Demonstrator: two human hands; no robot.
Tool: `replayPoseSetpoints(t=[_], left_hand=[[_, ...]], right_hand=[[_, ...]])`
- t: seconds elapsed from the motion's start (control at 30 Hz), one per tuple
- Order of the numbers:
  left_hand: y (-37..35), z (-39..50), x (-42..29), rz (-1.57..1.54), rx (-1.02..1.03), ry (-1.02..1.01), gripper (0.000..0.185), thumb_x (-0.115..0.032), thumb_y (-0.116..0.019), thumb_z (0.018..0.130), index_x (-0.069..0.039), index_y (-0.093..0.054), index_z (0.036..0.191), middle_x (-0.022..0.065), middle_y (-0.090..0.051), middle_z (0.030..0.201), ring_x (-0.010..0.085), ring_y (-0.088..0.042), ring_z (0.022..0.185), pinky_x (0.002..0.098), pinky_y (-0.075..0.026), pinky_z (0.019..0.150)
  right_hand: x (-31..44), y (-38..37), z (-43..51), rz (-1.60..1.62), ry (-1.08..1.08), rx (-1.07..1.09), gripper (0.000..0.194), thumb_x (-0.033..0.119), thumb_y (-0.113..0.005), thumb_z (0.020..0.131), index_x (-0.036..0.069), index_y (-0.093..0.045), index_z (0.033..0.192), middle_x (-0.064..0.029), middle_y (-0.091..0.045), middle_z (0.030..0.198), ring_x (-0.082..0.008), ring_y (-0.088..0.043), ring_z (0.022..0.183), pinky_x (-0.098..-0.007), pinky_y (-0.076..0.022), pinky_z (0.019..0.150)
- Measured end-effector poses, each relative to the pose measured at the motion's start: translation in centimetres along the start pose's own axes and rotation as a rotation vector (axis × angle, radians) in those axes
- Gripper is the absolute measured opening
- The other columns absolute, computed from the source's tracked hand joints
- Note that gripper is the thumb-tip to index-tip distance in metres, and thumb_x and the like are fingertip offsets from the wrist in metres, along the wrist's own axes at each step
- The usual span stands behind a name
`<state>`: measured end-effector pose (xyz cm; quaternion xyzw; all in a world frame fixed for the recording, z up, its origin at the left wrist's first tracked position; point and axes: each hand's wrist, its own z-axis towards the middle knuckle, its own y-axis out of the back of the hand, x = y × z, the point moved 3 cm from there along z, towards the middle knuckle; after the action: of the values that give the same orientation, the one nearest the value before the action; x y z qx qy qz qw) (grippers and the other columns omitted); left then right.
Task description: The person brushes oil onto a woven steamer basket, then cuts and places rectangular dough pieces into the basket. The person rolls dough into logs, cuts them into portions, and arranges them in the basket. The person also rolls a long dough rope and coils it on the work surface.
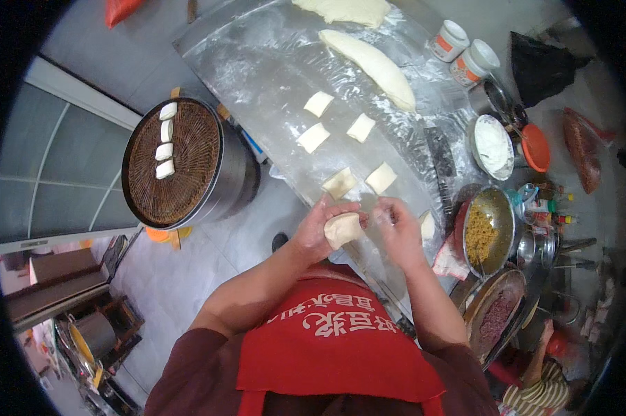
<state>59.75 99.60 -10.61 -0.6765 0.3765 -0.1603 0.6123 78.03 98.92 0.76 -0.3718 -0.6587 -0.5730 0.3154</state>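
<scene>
A flattened piece of dough (342, 230) rests in my left hand (313, 229), held between palm, thumb and fingers. Just to its right hovers my right hand (404, 234), fingers curled together and blurred; whether anything is pinched in them I cannot tell. Both hands are over the near edge of a floured metal worktable (271, 93). Beyond them lie several cut dough pieces, the nearest being one pale square (340, 183) and another square (381, 178). Farther up stretches a long dough roll (372, 67), with a larger dough slab (346, 10) at the top edge.
On the left stands a round steamer (188, 171) with a woven liner and several dough pieces. At right are a flour bowl (494, 147), a bowl of yellow crumbly filling (482, 229) and a pan of dark reddish filling (500, 317). Another person's striped sleeve (539, 390) shows lower right.
</scene>
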Motion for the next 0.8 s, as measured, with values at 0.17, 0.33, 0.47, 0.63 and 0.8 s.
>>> replayPoseSetpoints(t=[0.17,0.33,0.47,0.63,0.8], left_hand=[[-9.5,0.6,-2.8,-0.06,-0.043,0.059,0.096,-0.076,-0.016,0.103,0.0,-0.042,0.156,0.0262,-0.05,0.153,0.0415,-0.051,0.14,0.052,-0.035,0.122],[-14.0,1.6,-3.3,-0.032,0.154,0.024,0.097,-0.078,-0.024,0.101,-0.003,-0.033,0.161,0.0245,-0.045,0.159,0.0398,-0.045,0.146,0.0512,-0.033,0.123],[-14.7,1.9,-4.1,0.139,0.084,-0.007,0.092,-0.074,-0.034,0.102,-0.002,-0.035,0.159,0.0228,-0.044,0.159,0.0359,-0.042,0.148,0.05,-0.03,0.124],[-15.3,2.4,-8.1,0.448,-0.211,-0.409,0.074,-0.056,-0.043,0.108,0.002,-0.038,0.154,0.021,-0.042,0.16,0.0316,-0.041,0.147,0.0477,-0.026,0.126],[-10.9,-3.6,-12.0,0.476,-0.648,-0.477,0.062,-0.042,-0.037,0.113,0.008,-0.039,0.15,0.0226,-0.049,0.152,0.0319,-0.046,0.143,0.0444,-0.032,0.124]], right_hand=[[-2.8,1.9,0.6,0.742,-0.438,0.121,0.048,0.042,-0.046,0.111,0.003,-0.057,0.138,-0.0129,-0.068,0.124,-0.0271,-0.066,0.114,-0.0434,-0.0522,0.1],[-0.9,1.7,0.0,1.31,-0.425,0.198,0.054,0.046,-0.037,0.113,0.003,-0.051,0.144,-0.0142,-0.06,0.137,-0.0298,-0.061,0.126,-0.0443,-0.0485,0.107],[1.9,0.8,0.5,1.505,-0.415,0.099,0.054,0.044,-0.037,0.113,0.001,-0.049,0.144,-0.0157,-0.053,0.145,-0.0314,-0.058,0.131,-0.046,-0.047,0.11],[2.5,-3.4,3.0,1.406,-0.344,0.09,0.037,0.022,-0.046,0.112,-0.002,-0.052,0.138,-0.0168,-0.06,0.134,-0.029,-0.063,0.122,-0.0447,-0.0529,0.105],[8.1,-6.5,4.2,1.304,-0.401,0.03,0.032,0.013,-0.046,0.11,-0.004,-0.052,0.137,-0.0161,-0.063,0.127,-0.0277,-0.064,0.118,-0.0419,-0.0538,0.103]])
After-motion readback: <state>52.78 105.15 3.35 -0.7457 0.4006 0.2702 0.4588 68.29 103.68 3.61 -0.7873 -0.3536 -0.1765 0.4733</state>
